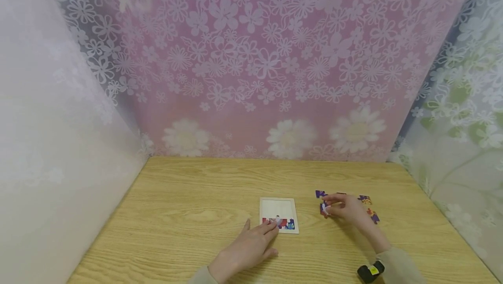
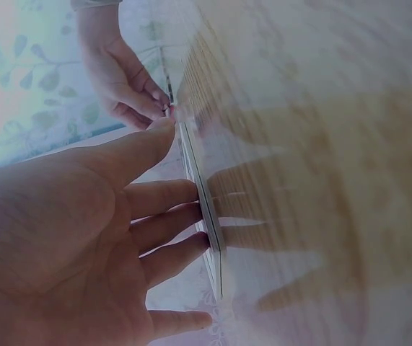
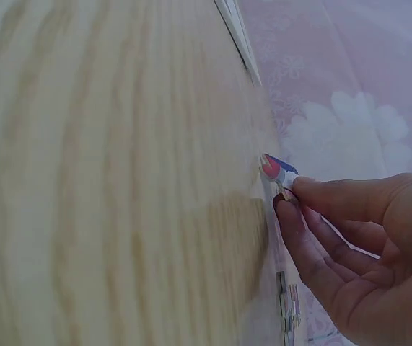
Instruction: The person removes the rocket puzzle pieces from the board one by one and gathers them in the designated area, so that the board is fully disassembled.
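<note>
A white-framed puzzle tray (image 1: 277,207) lies on the table in the head view, with a row of colourful jigsaw pieces (image 1: 290,224) along its near side. My left hand (image 1: 251,244) rests its fingertips on that near side, fingers extended; the left wrist view shows them touching the tray's edge (image 2: 209,216). To the right, my right hand (image 1: 349,210) pinches one jigsaw piece (image 3: 272,167) between thumb and fingers. That piece is tilted up, red and blue in the right wrist view. Part of the row is hidden under my left fingers.
Loose purple and orange jigsaw pieces (image 1: 365,199) lie around my right hand, some partly covered by it. The wooden table (image 1: 188,223) is bounded by a pink flowered backdrop (image 1: 243,114) and side screens. A black strap device (image 1: 370,271) sits at my right wrist.
</note>
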The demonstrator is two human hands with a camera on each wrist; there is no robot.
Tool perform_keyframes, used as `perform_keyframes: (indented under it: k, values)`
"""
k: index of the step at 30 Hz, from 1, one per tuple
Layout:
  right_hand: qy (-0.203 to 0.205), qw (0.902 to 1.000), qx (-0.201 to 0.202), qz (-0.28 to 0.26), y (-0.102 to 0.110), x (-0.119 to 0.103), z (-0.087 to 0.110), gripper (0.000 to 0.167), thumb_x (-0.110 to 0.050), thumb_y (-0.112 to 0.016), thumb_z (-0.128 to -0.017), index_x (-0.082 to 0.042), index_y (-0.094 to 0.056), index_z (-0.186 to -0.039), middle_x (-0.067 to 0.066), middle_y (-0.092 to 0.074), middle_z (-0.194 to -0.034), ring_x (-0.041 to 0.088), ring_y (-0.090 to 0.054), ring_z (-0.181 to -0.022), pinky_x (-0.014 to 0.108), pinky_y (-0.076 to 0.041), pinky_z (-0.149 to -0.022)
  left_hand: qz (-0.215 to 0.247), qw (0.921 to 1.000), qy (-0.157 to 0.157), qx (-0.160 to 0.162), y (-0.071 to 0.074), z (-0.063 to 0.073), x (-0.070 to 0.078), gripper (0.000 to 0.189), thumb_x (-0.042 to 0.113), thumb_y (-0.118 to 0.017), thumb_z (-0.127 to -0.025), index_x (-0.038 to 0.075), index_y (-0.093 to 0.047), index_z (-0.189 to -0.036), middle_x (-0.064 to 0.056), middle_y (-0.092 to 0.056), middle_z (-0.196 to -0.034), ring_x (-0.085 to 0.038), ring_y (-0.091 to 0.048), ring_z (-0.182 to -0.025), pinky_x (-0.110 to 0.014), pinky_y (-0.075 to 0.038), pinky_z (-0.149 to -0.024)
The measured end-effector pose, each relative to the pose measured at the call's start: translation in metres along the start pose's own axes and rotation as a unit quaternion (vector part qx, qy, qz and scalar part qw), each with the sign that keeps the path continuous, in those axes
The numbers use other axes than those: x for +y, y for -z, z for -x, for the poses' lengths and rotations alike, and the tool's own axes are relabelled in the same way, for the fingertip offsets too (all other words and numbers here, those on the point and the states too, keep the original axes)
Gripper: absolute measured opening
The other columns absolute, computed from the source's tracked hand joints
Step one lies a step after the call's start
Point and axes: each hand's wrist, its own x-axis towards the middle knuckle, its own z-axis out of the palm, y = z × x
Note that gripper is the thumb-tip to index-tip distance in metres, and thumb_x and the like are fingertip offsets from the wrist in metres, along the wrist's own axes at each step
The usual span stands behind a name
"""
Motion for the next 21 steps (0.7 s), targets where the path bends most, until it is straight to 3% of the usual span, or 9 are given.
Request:
perform_keyframes:
  k: [12, 21]
  values:
    - [-0.013, 0.9992, 0.0, 0.037, -0.0049, -0.0063, -0.0028, 0.034, -0.006, -0.078, -0.088, 0.003, -0.071, -0.12, 0.019, -0.072, -0.109, 0.029, -0.073, -0.09, 0.036, -0.06, -0.073, 0.003, 1.0, 0.002, 0.0, 0.0011, -0.0002, 0.0005, 0.059, 0.047, -0.059, -0.1, 0.016, -0.052, -0.15, 0.003, -0.043, -0.159, -0.014, -0.042, -0.145, -0.062, -0.038, -0.111]
    - [-0.018, 0.9989, -0.001, 0.043, -0.0056, -0.0094, -0.0023, 0.034, -0.006, -0.076, -0.089, 0.003, -0.07, -0.122, 0.018, -0.072, -0.109, 0.028, -0.072, -0.09, 0.033, -0.059, -0.07, 0.006, 1.0, 0.002, -0.002, 0.0016, 0.0003, 0.0004, 0.059, 0.047, -0.059, -0.1, 0.017, -0.052, -0.15, 0.004, -0.042, -0.159, -0.014, -0.042, -0.145, -0.062, -0.038, -0.111]
